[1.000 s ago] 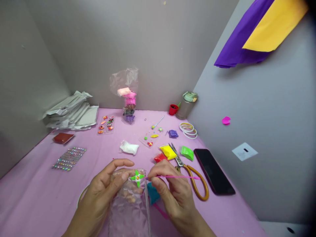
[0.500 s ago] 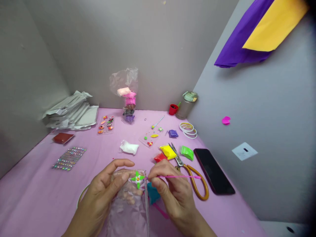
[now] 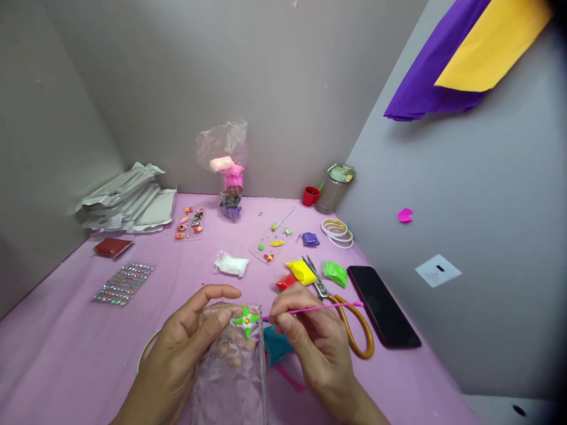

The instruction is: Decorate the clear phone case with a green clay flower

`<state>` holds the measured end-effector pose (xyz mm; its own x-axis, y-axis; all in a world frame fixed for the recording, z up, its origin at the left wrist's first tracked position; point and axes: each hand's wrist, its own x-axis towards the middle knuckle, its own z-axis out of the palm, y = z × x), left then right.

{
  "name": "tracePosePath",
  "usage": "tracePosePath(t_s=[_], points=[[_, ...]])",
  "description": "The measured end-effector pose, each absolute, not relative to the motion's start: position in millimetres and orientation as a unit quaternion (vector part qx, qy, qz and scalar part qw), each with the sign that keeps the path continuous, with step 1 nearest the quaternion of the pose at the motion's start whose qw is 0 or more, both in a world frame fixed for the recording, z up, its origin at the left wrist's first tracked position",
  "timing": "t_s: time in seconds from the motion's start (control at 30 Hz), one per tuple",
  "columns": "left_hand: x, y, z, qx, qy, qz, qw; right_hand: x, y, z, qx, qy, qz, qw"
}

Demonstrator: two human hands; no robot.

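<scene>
The person's left hand [image 3: 188,342], half curled, grips a clear case [image 3: 228,392] between thumb and fingers. A green-and-white flower [image 3: 247,322] sits on the case just beyond that thumb's tip. The right hand [image 3: 316,348], closed in a pinch, holds a pink stick [image 3: 339,306], its tip near the flower; contact cannot be told. Scissors [image 3: 364,333] lie just right of this hand, the phone [image 3: 385,307] farther right.

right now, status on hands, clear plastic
Left hand holding clear plastic. Right hand pinching pink stick near green-white flower. Teal packet close by right hand.
</scene>
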<state>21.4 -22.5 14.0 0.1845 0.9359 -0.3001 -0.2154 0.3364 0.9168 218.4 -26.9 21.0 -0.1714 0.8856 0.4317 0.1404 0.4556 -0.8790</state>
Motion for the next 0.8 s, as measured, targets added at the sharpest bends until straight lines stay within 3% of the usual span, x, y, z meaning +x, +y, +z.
tracePosePath(t_s=[0.8], points=[[24.6, -22.4, 18.0, 0.378, 0.449, 0.438, 0.681, 218.8, -25.3, 21.0, -0.39, -0.654, 0.402, 0.509]])
